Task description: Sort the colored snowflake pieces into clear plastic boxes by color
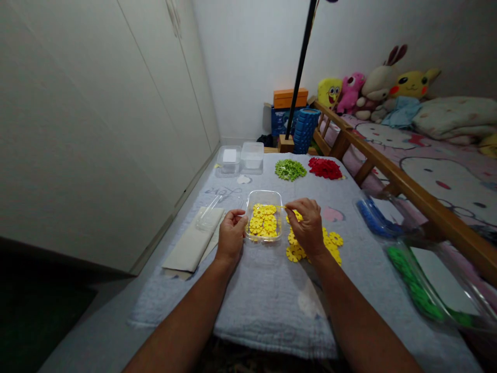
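Observation:
A clear plastic box [264,196] holds several yellow snowflake discs [263,223] on a grey towel. My left hand [231,234] is closed on the box's left edge. My right hand [306,224] pinches a yellow disc [286,207] at the box's right rim. Under and beside my right hand lies a loose pile of yellow discs [333,243].
Green discs [290,169] and red discs [325,168] lie in heaps farther back. Two clear lidded boxes [242,157] stand at the far left. Clear trays with blue pieces [373,217] and green pieces [413,283] rest at the right by a wooden bed rail [411,186]. A folded cloth [193,243] lies left.

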A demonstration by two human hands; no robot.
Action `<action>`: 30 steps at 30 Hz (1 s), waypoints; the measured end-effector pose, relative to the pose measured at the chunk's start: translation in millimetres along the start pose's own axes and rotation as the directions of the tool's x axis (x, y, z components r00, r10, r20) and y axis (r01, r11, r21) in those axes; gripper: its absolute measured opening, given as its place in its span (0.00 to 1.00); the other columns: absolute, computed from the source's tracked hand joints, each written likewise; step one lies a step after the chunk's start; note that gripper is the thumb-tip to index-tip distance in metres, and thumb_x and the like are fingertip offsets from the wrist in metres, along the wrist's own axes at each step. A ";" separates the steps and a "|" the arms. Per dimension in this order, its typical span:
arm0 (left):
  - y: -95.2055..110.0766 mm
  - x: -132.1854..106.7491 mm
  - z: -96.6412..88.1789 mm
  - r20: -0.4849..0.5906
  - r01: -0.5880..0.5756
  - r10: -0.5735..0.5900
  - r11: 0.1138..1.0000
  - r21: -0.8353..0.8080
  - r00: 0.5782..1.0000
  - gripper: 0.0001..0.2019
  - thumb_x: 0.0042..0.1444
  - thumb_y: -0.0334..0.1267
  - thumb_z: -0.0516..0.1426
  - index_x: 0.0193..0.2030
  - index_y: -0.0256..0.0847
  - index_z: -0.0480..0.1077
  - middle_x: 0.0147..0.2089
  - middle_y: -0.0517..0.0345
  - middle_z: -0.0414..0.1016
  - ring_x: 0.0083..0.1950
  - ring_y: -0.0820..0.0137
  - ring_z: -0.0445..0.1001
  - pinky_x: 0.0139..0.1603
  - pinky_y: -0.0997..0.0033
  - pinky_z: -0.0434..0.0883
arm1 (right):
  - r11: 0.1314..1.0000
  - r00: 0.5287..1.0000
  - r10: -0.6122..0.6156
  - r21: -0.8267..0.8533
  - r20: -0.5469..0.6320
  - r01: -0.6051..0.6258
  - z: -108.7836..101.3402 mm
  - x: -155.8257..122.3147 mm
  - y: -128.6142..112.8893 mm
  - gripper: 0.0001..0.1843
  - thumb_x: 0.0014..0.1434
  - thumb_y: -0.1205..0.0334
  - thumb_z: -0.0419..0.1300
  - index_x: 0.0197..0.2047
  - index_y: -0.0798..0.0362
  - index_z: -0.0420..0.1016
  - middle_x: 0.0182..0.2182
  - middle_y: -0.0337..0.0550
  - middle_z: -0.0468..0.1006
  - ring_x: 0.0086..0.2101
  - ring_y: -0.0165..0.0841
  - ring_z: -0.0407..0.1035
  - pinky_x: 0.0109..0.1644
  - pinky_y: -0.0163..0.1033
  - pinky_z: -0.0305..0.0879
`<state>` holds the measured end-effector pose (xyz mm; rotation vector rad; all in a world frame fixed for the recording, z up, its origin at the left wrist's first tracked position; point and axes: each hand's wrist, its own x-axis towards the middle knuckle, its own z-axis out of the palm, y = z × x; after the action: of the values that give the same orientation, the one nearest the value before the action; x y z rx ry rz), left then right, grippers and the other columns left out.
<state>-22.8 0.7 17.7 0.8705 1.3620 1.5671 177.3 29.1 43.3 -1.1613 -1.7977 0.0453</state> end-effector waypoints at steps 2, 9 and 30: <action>0.4 -0.3 -0.1 0.000 0.000 0.000 1.000 0.000 1.000 0.14 0.48 0.41 0.62 0.40 0.38 0.69 0.24 0.68 0.64 0.23 0.77 0.61 0.22 0.77 0.58 | 0.999 0.999 -0.040 0.003 0.018 0.039 2.4 -0.7 -4.8 0.06 0.64 0.65 0.60 0.38 0.48 0.79 0.36 0.40 0.80 0.41 0.37 0.68 0.49 0.44 0.56; 0.2 -0.5 -0.5 0.009 0.004 -0.005 1.000 0.016 1.000 0.14 0.49 0.41 0.62 0.41 0.38 0.70 0.25 0.67 0.65 0.24 0.77 0.62 0.23 0.77 0.60 | 0.997 0.994 0.017 -0.075 0.112 -0.008 9.0 -2.0 -3.3 0.10 0.62 0.68 0.59 0.40 0.47 0.81 0.37 0.40 0.84 0.42 0.39 0.67 0.51 0.47 0.54; -1.9 0.3 -0.4 0.003 0.001 -0.001 1.000 0.013 1.000 0.14 0.49 0.41 0.62 0.41 0.38 0.69 0.25 0.68 0.64 0.23 0.77 0.61 0.22 0.77 0.59 | 0.962 0.962 0.178 -0.241 0.208 -0.126 -3.3 -3.6 33.2 0.16 0.60 0.59 0.57 0.49 0.47 0.81 0.54 0.47 0.75 0.54 0.47 0.60 0.58 0.54 0.54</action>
<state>-23.0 0.9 15.7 0.8797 1.3717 1.5564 202.7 43.2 26.5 -1.5091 -1.9467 0.0689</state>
